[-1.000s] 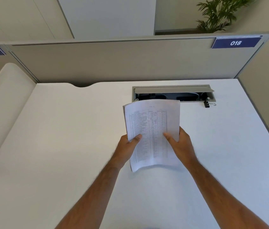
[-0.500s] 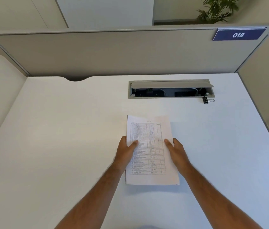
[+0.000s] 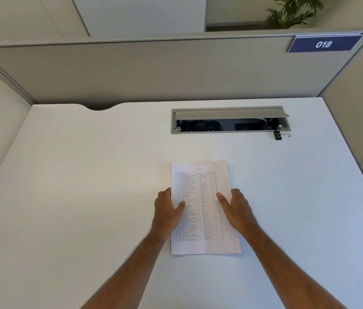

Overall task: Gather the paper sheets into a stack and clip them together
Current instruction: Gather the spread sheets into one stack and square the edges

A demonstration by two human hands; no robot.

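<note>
A stack of white paper sheets (image 3: 201, 186) with a printed table on top lies flat on the white desk (image 3: 87, 186), its long side running away from me. My left hand (image 3: 168, 208) holds the stack's left edge, thumb on top. At the right edge, my right hand (image 3: 235, 206) grips the same way. A black binder clip (image 3: 278, 135) with silver handles lies on the desk far to the right, just in front of the cable tray's right end. It is well apart from both hands.
A grey cable tray (image 3: 229, 120) with its lid raised is set into the desk behind the paper. A beige partition (image 3: 153, 70) with a blue "018" sign (image 3: 323, 44) closes the back and right sides.
The stack was held upright above the desk a second ago. It has come down and now lies flat, with both hands still on its side edges.
</note>
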